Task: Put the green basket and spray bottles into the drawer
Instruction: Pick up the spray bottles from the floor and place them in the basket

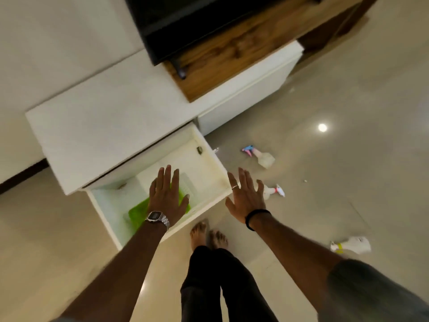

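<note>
Green basket (137,213) in open drawer (210,159), long axis along drawer front, hands (166,196) empty

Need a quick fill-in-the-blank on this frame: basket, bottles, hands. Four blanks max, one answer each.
1. The green basket already lies inside the open ____.
2. The number of spray bottles lying on the floor is ____.
3. The left hand is spread open above the basket, and its wrist wears a ____.
4. The right hand is open and holds ____.

Missing words: drawer; three; watch; nothing
</note>
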A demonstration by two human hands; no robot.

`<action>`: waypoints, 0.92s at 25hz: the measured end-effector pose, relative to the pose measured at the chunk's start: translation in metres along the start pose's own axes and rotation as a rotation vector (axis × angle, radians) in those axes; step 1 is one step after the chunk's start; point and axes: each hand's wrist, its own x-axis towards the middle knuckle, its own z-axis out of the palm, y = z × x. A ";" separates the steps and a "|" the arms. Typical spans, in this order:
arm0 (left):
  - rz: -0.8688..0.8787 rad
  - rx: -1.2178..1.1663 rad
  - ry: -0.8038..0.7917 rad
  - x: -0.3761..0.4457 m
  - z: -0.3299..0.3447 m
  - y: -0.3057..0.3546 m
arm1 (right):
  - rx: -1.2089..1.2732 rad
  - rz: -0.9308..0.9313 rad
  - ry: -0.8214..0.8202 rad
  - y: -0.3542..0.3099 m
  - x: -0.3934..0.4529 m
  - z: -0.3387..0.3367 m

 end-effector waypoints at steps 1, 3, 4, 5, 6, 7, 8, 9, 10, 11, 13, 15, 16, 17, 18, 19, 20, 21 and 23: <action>0.071 0.032 -0.003 0.008 -0.010 0.020 | 0.032 0.064 0.022 0.020 -0.010 -0.007; 0.198 0.099 -0.015 0.026 -0.024 0.053 | 0.067 0.175 0.049 0.055 -0.026 -0.016; 0.249 0.122 -0.019 0.035 -0.027 0.068 | 0.079 0.224 0.058 0.071 -0.034 -0.018; 0.305 0.145 -0.022 0.044 -0.030 0.088 | 0.100 0.283 0.074 0.090 -0.046 -0.017; 0.360 0.163 -0.024 0.051 -0.030 0.109 | 0.120 0.343 0.090 0.108 -0.058 -0.014; 0.409 0.179 -0.035 0.057 -0.028 0.130 | 0.142 0.401 0.102 0.124 -0.070 -0.010; 0.457 0.194 -0.049 0.060 -0.025 0.150 | 0.167 0.457 0.110 0.138 -0.082 -0.004; 0.503 0.210 -0.063 0.062 -0.020 0.170 | 0.193 0.509 0.115 0.151 -0.095 0.003; 0.544 0.228 -0.074 0.062 -0.014 0.188 | 0.213 0.554 0.118 0.162 -0.107 0.010; 0.575 0.242 -0.088 0.061 -0.007 0.203 | 0.223 0.592 0.123 0.170 -0.117 0.018; 0.626 0.273 -0.135 0.057 0.009 0.231 | 0.246 0.671 0.119 0.185 -0.136 0.035; 0.677 0.326 -0.192 0.054 0.030 0.257 | 0.289 0.744 0.093 0.200 -0.154 0.053; 0.708 0.352 -0.213 0.053 0.042 0.270 | 0.315 0.782 0.083 0.207 -0.164 0.064; 0.741 0.370 -0.226 0.052 0.054 0.284 | 0.336 0.820 0.073 0.217 -0.174 0.074; 0.771 0.382 -0.235 0.049 0.066 0.299 | 0.353 0.854 0.060 0.229 -0.185 0.085; 0.792 0.394 -0.246 0.047 0.076 0.313 | 0.365 0.881 0.050 0.241 -0.195 0.094; 0.817 0.407 -0.253 0.044 0.085 0.327 | 0.373 0.905 0.041 0.253 -0.205 0.104; 0.849 0.421 -0.259 0.040 0.097 0.345 | 0.379 0.930 0.029 0.270 -0.218 0.117; 0.906 0.444 -0.258 0.033 0.125 0.387 | 0.385 0.973 0.008 0.307 -0.241 0.147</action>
